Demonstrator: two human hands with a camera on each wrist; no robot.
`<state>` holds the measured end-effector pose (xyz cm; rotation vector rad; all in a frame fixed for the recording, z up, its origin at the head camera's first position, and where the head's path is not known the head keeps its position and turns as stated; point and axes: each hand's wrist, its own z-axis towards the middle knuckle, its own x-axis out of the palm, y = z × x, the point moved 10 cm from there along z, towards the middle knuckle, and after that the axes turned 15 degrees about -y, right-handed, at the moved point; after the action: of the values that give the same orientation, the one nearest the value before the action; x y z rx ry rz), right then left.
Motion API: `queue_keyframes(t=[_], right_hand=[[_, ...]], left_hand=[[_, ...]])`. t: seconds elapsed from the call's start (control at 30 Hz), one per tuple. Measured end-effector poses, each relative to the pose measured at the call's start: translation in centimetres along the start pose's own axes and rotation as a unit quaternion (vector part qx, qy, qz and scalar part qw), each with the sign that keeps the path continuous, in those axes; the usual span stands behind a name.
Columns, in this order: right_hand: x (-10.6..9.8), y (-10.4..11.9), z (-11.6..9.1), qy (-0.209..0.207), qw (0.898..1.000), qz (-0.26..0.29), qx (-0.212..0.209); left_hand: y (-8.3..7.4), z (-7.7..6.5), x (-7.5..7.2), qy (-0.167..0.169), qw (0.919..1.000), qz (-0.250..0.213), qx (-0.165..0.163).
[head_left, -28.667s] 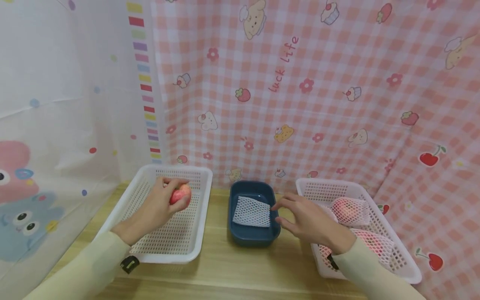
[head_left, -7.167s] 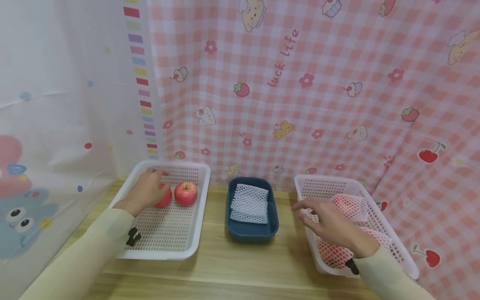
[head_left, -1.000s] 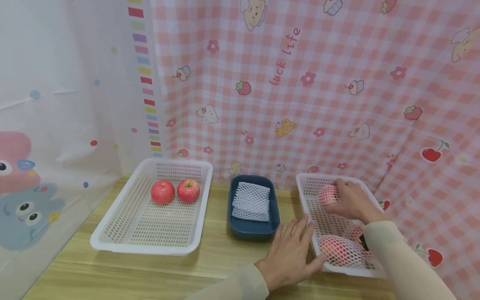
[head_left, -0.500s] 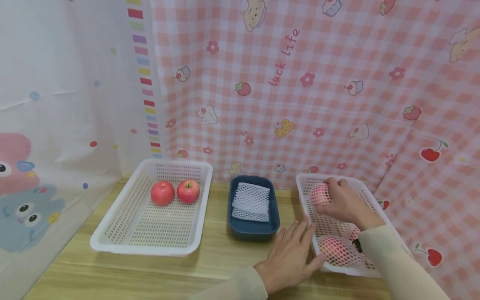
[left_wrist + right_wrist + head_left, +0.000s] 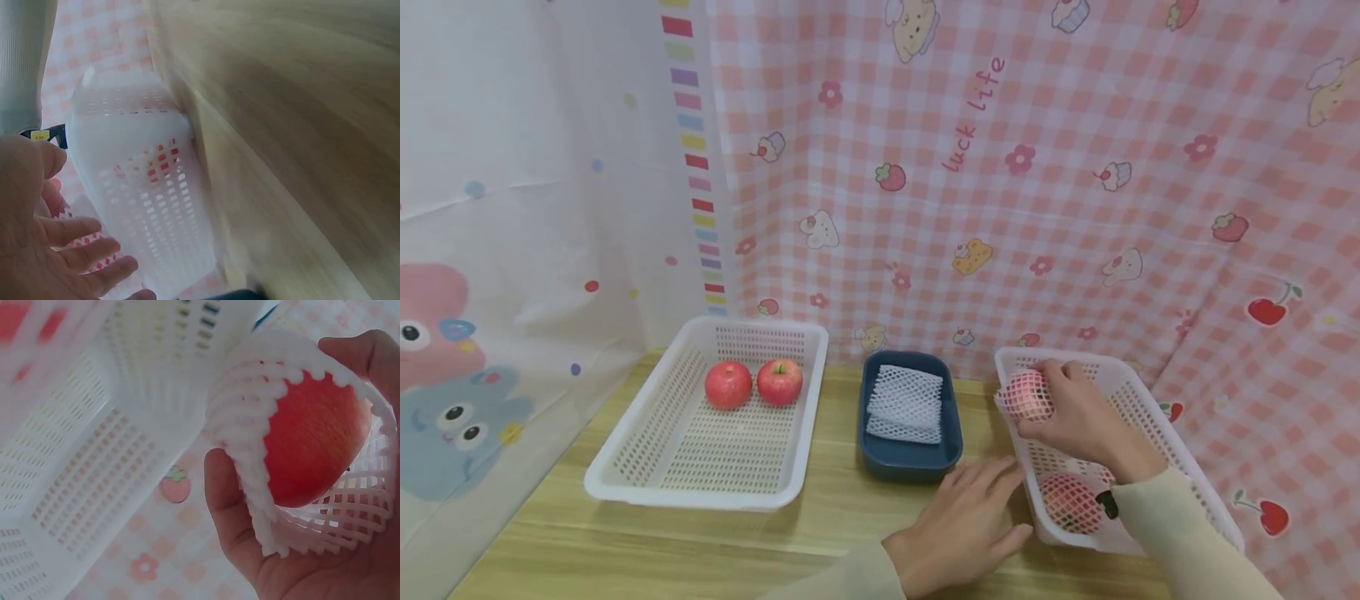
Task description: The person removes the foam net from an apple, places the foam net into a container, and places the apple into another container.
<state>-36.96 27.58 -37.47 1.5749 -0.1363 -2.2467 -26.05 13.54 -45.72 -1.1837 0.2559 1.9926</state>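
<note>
My right hand point(image 5: 1082, 417) grips an apple in a white foam net point(image 5: 1028, 396) over the left rim of the right-hand basket point(image 5: 1183, 454). From the right wrist, the red apple point(image 5: 319, 437) shows bare through the open mouth of the net point(image 5: 244, 394), thumb and fingers around it. My left hand point(image 5: 958, 525) is spread low beside that basket, holding nothing; its fingers point(image 5: 87, 253) overlap the basket's white wall point(image 5: 125, 144) in the left wrist view. Another netted apple point(image 5: 1071, 502) lies in the basket's front, and my right sleeve hides part of what is there.
A white basket point(image 5: 700, 497) on the left holds two bare apples point(image 5: 727, 385). Between the baskets stands a dark blue tub point(image 5: 910, 468) with folded white foam nets point(image 5: 904, 404). A checked curtain point(image 5: 895, 208) hangs close behind.
Over the last second my right hand has carried the netted apple leftward to the basket's left rim. My left hand has drawn slightly left and down from the basket's edge.
</note>
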Motion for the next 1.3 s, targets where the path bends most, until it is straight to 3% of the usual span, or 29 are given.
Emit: queue_keyframes(t=[0.2,0.6,1.07,1.3], right_hand=[[-0.3,2.2,-1.0,-0.013,0.999,0.012,-0.031],[0.1,6.2,-3.3,-0.032,0.995,0.034,-0.092],[2.0,10.3,-6.4,-0.016,0.991,0.062,-0.116],[3.8,11.5,-7.6,0.008,0.991,0.068,-0.115]], left_hand=[[1.0,-1.9,-1.6,-0.010,0.9999,0.000,0.014],[2.7,-4.5,-4.6,-0.041,0.9988,-0.008,0.027],[5.9,-7.4,-7.2,-0.077,0.9970,-0.005,-0.003],[7.9,-9.1,-7.8,-0.064,0.9969,-0.010,-0.045]])
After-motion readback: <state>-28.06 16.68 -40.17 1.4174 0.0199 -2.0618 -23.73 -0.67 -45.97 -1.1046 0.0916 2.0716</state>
